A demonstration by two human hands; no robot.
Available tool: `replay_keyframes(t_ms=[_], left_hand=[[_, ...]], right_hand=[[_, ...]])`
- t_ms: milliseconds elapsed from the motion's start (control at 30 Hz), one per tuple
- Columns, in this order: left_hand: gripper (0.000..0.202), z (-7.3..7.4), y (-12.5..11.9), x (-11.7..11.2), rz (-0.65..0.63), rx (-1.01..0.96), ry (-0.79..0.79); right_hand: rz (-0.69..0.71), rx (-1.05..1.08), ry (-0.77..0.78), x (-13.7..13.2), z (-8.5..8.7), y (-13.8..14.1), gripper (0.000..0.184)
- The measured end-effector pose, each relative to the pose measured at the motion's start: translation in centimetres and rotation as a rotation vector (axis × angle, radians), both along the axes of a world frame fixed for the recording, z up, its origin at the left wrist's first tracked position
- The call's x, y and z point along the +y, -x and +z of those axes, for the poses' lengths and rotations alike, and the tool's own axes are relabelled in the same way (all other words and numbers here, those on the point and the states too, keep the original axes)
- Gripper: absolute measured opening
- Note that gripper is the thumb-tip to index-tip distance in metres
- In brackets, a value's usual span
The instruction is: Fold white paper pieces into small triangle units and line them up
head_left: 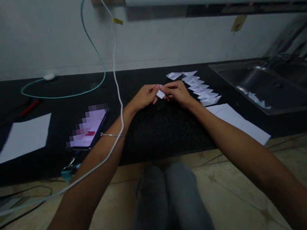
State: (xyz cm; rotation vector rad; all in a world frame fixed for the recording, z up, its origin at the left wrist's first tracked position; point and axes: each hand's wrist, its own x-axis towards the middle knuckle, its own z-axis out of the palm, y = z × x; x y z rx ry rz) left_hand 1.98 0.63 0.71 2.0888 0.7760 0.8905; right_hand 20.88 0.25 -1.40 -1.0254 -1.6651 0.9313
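Between my two hands is a small folded piece of white paper [160, 94], held just above the black counter [163, 137]. My left hand [146, 96] pinches its left side, and my right hand [177, 92] pinches the right side with thumb and fingers. Parts of the paper are hidden behind the fingertips. Just right of my right hand, several folded white paper boats [200, 87] stand in a row. A stack of white paper sheets [235, 121] lies under my right forearm's far side.
At the left are a white sheet [26, 137], a phone [89, 129] with a lit screen, and a red-handled tool [29, 108]. A white cable [117, 85] hangs across my left forearm. A teal cable [64, 96] loops behind. The metal sink [272, 87] is at the right.
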Motion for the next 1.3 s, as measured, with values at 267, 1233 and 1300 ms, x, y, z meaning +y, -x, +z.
replay_keyframes(t_ms=[267,1233,1300], left_hand=[[0.043,-0.1,-0.4,0.6,0.200,-0.133,0.013],[0.060,0.0,-1.6,0.0,0.088,-0.188,0.243],[0.063,0.1,-1.4,0.0,0.074,-0.187,0.312]], right_hand=[[-0.236,0.053,-0.096,0.7,-0.6,0.2,0.047],[-0.266,0.153,-0.133,0.6,-0.4,0.7,0.048],[-0.260,0.146,-0.126,0.7,-0.5,0.5,0.047]])
